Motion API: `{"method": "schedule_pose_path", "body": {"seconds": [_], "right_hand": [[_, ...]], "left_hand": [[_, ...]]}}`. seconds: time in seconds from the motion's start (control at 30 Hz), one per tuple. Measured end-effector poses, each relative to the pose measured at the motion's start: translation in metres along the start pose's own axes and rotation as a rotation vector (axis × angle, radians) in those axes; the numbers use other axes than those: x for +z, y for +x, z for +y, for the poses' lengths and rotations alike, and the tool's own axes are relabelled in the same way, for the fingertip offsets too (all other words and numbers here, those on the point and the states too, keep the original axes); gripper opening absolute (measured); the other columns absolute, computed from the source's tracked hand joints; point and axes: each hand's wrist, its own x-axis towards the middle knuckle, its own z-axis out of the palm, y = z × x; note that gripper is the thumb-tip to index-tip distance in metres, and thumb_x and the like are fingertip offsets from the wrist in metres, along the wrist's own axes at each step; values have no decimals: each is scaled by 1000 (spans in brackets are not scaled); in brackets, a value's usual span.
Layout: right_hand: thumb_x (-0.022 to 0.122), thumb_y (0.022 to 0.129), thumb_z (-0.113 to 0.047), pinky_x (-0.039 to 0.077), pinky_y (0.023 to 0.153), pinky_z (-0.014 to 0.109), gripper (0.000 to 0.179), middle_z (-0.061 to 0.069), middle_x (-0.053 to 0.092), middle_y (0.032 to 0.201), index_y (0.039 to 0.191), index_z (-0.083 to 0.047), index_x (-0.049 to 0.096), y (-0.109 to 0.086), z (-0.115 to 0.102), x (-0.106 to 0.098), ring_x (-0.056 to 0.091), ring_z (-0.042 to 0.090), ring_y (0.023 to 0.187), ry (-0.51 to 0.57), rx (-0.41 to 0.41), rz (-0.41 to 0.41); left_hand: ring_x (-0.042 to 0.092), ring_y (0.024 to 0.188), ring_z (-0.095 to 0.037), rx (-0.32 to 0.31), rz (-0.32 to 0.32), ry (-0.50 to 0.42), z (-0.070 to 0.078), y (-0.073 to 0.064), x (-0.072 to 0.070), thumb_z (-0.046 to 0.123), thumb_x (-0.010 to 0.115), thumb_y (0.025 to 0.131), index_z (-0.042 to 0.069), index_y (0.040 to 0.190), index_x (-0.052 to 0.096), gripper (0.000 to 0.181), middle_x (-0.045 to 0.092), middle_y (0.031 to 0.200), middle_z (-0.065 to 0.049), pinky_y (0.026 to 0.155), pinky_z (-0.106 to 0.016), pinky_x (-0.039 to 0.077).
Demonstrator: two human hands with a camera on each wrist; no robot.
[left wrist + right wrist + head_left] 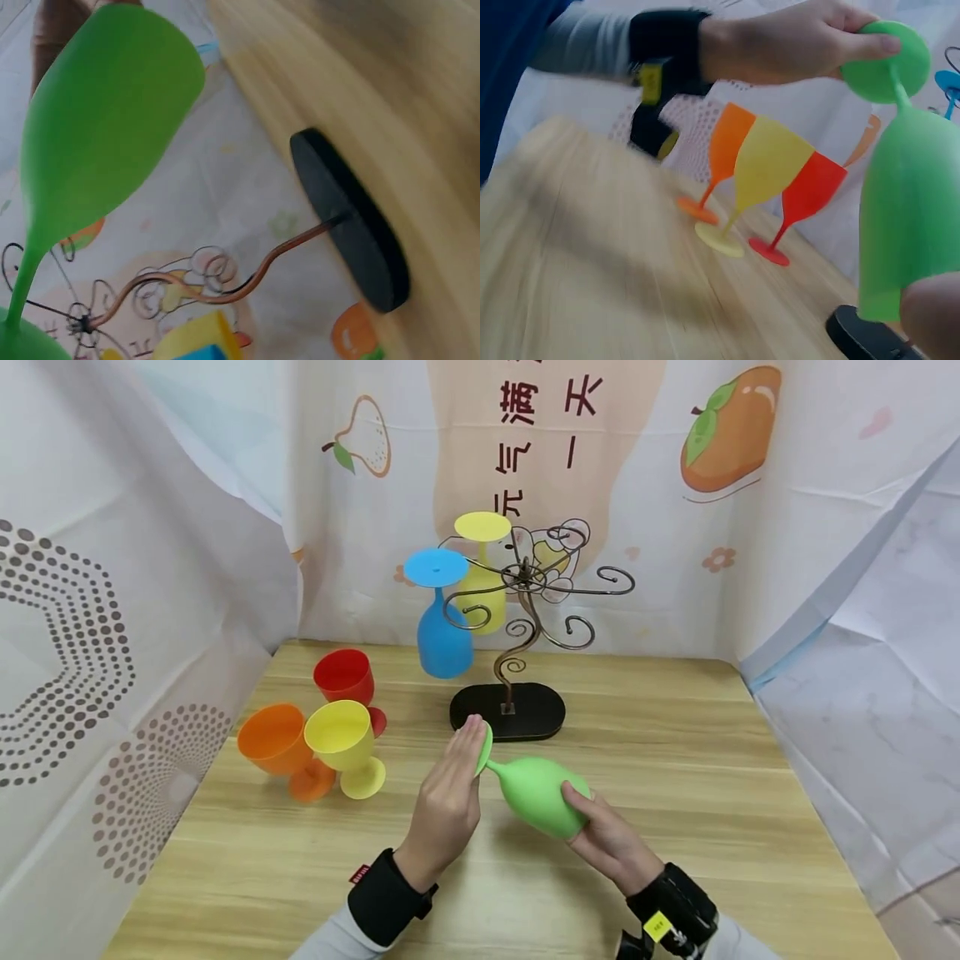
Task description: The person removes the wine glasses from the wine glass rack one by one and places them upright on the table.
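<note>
A green plastic goblet (542, 793) is held tilted over the table between both hands. My left hand (450, 797) pinches its round foot, the thumb lying on the inner face in the right wrist view. Near the rim, my right hand (617, 843) grips the bowl with the thumb on top. Behind them stands a curled metal glass rack (525, 578) on a black oval base (480, 706). A blue goblet (444, 639) and a yellow goblet (483, 527) hang upside down on the rack's left arms.
At the table's left stand an orange goblet (272, 739), a second yellow goblet (341, 735) and a red goblet (345, 675), all upright. A printed cloth (360, 568) hangs behind the wooden table (675, 760) and along its sides.
</note>
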Motion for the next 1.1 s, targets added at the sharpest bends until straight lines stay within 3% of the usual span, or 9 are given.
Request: {"method": "schedule_pose_path", "body": {"seconds": [0.13,0.23,0.3,0.4,0.47,0.53,0.63,0.77,1.1], "right_hand": [[38,98,-21,44,94,29,24,-3,51,120,118,-22,50,3,-10,-1,47,16,111,-50,-23,76],[47,94,-15,46,91,30,23,-5,57,114,117,-16,52,2,-35,-11,52,16,106,-244,-101,157],[53,91,-17,48,86,29,26,-6,61,107,116,-8,53,2,-60,-20,56,14,99,-516,-156,244],[63,85,-19,50,69,29,30,-2,63,87,105,2,57,4,-102,-36,58,13,78,-1080,-239,343],[67,81,-22,45,56,27,25,-2,56,69,86,1,60,10,-125,-48,50,11,61,-1444,-303,334],[71,77,-21,36,47,27,28,-4,42,57,65,-5,51,18,-142,-59,38,10,51,-1725,-379,282],[73,73,-20,25,46,25,44,-8,25,54,55,-15,33,32,-156,-75,26,9,48,-1965,-388,156],[73,71,-19,25,48,25,45,-9,25,55,55,-18,31,44,-161,-92,26,8,49,-2035,-261,57],[75,64,-18,34,50,28,34,-4,39,58,60,-13,42,39,-159,-109,36,13,53,-2023,15,94]], "left_hand": [[44,121,-29,-60,-42,-62,-2,-6,4,6,46,93,-9,130,41,40,50,129,-23,95,-40,44],[36,127,-30,-96,-138,-116,-7,-9,5,19,55,91,-8,135,33,56,40,138,-22,102,-42,37],[31,130,-31,-115,-213,-110,-10,-12,2,27,61,87,-7,138,28,69,34,143,-21,104,-44,34],[28,132,-29,-144,-289,-49,-18,-19,-8,34,67,81,-7,139,26,81,32,144,-20,105,-45,33],[27,132,-28,-180,-326,-1,-24,-27,-18,35,67,81,-5,140,25,82,33,144,-19,105,-45,33],[27,132,-27,-222,-351,40,-30,-35,-27,35,67,80,-4,140,26,82,34,144,-18,104,-45,34],[28,132,-26,-278,-377,79,-35,-47,-38,33,68,80,-4,139,27,82,35,143,-19,103,-47,35],[30,131,-26,-321,-398,105,-37,-58,-47,32,70,78,-6,137,31,80,38,141,-20,103,-47,35],[29,132,-23,-395,-454,111,-36,-63,-50,32,69,79,-3,137,33,77,38,142,-16,104,-44,34]]}}
